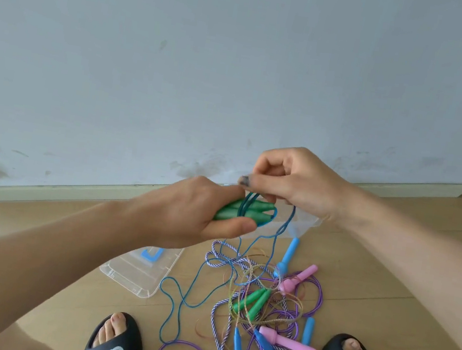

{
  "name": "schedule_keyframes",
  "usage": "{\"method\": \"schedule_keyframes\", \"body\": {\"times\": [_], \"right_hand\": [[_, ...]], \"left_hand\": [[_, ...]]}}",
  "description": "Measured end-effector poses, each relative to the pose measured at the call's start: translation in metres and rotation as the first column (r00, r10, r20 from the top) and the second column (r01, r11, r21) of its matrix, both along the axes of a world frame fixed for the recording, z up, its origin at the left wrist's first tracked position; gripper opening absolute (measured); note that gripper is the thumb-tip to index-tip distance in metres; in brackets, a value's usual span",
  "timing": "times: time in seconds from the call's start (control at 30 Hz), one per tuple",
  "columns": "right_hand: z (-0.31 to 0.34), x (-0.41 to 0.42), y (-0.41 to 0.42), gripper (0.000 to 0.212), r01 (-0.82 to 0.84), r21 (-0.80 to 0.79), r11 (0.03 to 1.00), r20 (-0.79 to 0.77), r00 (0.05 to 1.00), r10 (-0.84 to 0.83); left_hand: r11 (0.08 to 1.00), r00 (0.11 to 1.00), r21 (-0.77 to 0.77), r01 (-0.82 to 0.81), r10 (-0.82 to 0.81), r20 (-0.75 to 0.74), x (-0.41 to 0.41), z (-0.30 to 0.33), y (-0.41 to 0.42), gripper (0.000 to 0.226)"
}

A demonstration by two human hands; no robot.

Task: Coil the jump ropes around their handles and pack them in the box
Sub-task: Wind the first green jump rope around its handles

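Green handles (241, 209) gripped together in left hand (196, 214); right hand (289, 181) pinches the blue cord (283, 228), mid-coil — next wrap needs tension.

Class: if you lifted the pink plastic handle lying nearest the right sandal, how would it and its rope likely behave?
The pink plastic handle would probably stay stiff and feel light, being slim moulded plastic. Its round shape suggests it may roll if pushed. Its cord likely trails limp and snags, since it lies in the tangled pile of ropes.
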State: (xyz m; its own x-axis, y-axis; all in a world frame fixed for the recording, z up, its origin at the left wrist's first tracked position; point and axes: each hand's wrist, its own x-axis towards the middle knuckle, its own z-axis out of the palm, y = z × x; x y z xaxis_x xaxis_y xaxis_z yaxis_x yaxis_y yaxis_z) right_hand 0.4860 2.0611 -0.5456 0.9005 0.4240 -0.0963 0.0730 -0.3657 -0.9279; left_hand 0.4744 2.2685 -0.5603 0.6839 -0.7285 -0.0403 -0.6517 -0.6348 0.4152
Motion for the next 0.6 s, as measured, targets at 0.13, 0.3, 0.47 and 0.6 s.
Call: {"method": "schedule_keyframes", "body": {"times": [0.13,0.3,0.47,0.6], "right_hand": [[-0.009,-0.004,0.016,0.034,0.137,0.122,0.983,-0.091,0.988,-0.127],[-0.027,-0.011,0.029,0.047,0.275,0.023,0.961,-0.073,0.959,-0.273],[-0.034,-0.027,0.037,0.046,0.240,-0.158,0.958,0.047,0.971,-0.236],[-0.028,-0.032,0.034,0.041,0.122,-0.346,0.930,0.239,0.970,-0.038]], "left_hand": [[0.955,0.996,-0.284,-0.083,0.067,-0.064,0.001,0.002,0.004,0.034],[0.907,0.940,-0.268,-0.323,0.274,-0.206,0.002,-0.001,0.003,0.068],[0.742,0.744,-0.218,-0.634,0.507,-0.436,0.028,-0.007,0.018,0.059],[0.834,0.821,0.052,-0.550,0.551,-0.149,0.025,-0.014,0.018,0.053]]}}
